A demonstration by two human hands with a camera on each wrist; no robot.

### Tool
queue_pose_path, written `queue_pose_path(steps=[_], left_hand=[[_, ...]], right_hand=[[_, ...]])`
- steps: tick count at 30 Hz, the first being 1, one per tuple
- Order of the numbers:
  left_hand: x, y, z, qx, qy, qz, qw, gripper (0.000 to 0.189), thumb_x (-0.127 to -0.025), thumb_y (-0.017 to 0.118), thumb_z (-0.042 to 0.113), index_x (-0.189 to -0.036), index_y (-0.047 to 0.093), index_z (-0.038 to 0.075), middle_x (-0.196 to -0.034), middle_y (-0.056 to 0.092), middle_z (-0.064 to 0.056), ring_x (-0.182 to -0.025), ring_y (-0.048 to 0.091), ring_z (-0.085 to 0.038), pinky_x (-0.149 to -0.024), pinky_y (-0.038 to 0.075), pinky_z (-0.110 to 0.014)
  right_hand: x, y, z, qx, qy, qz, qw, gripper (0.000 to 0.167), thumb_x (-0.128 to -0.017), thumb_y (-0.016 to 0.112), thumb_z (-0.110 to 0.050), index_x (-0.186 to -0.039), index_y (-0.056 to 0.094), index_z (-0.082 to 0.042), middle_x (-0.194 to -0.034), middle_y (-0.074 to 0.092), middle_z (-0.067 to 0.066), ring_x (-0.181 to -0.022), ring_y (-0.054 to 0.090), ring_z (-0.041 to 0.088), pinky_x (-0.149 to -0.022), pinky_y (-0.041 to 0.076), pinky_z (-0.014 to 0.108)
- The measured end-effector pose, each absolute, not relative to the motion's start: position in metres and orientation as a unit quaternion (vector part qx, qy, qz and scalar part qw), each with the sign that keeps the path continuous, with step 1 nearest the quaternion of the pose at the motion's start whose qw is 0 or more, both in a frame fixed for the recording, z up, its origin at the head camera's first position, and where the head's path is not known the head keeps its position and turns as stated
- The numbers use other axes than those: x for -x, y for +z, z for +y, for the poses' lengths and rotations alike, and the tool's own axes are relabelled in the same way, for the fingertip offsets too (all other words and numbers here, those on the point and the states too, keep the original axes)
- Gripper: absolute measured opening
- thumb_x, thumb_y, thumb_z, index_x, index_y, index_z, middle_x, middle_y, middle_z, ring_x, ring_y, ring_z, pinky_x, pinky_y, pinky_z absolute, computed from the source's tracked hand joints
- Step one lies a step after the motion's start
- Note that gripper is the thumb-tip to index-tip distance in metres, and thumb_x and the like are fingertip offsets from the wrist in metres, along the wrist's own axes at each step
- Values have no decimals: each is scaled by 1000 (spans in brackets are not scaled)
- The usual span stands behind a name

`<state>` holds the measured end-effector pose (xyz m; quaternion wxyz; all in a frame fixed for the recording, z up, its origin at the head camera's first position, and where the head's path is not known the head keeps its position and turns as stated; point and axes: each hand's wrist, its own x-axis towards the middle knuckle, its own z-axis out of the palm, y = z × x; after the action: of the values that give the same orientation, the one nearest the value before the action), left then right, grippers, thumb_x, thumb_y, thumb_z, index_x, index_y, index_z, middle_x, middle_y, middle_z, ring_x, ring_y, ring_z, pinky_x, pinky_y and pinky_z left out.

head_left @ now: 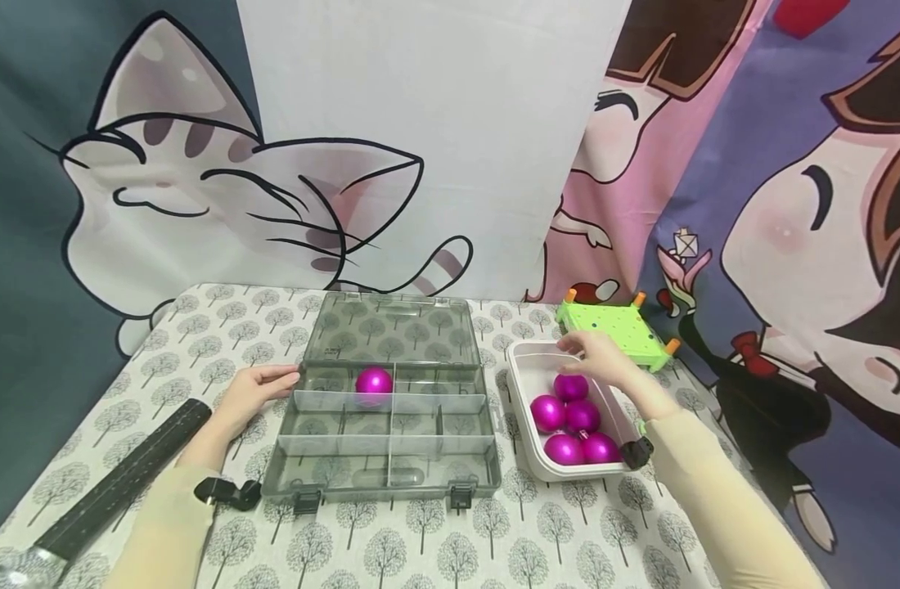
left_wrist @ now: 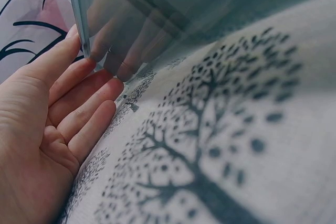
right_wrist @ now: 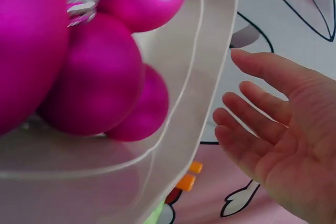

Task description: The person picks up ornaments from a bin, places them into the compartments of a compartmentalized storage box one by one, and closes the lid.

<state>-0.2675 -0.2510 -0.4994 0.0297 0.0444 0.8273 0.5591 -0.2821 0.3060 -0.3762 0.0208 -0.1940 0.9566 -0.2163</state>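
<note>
Magenta balls (head_left: pixel 582 415), 5 in tub (head_left: pixel 529 375), 1 in case (head_left: pixel 416 421), lid marking (head_left: pixel 334 350) unreadable

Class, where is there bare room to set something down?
Bare: tree-print cloth in front of the grey transparent plastic box, between the cream sleeves; left of its open lid, beyond the left hand. Crowded: right, where white plastic tub, magenta balls, right hand and green orange-pegged board bunch together.

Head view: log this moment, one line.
left hand: beside divided case | right hand: empty, near white bin | magenta balls: one in case, five in bin
</note>
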Motion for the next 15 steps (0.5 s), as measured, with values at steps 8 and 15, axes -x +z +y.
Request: queue_pose_path(steps=[8,15], left_hand=[[269,-500,-250,-45,579,814,30,52,-97,63,24,-132,52,-12,-135,51,-35,-79,68,2,-81,47,-8],[268,-501,-251,-45,572,819,27,51,-97,63,25,-131,53,-12,-133,53,-34,-78,67,3,-80,47,-7]], right_hand=[[284,-378,313,175,-176,965,87,47,-76,80,-12,-112,63,12,-107,68,28,-99,65,41,-86,55,49],[288,-376,309,186,-131,964,138,50,-73,82,-12,-113,63,11,-108,69,25,-100,65,38,-88,55,45]])
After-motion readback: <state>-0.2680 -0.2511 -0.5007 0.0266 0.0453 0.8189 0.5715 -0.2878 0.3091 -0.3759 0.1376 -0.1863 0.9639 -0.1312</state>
